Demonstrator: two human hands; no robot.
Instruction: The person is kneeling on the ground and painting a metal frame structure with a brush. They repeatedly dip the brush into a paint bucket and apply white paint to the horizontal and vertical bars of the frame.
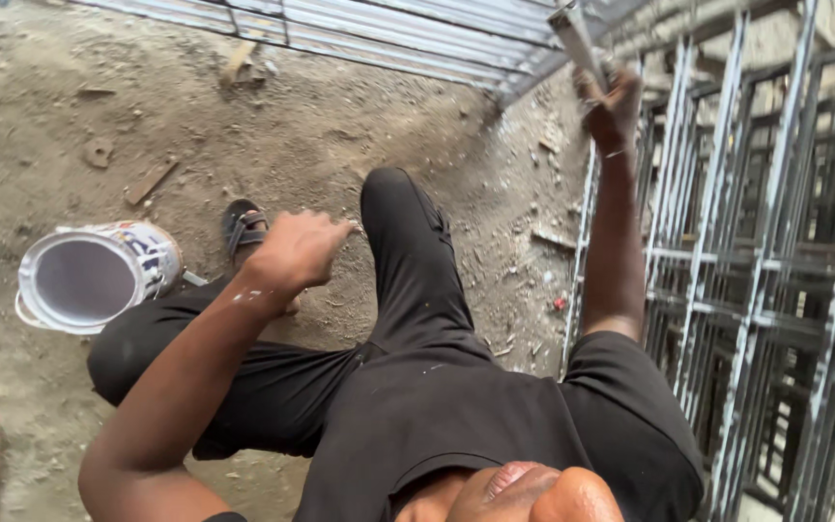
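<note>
Right hand (pixel 611 106): I grip a paintbrush (pixel 577 39) against the metal grille (pixel 756 242), far right.
Left hand (pixel 297 251): loosely curled, empty, over my knee.
Paint can (pixel 89 275): tipped, left.
Progress: bars look silver-coated; remainder unclear.

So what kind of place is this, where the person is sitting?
Probably an outdoor metalwork or construction yard. The person sits on bare dirt ground beside stacked grey metal grilles, with a paint bucket on its side. The right hand holds a brush-like tool up by the grilles.
</note>
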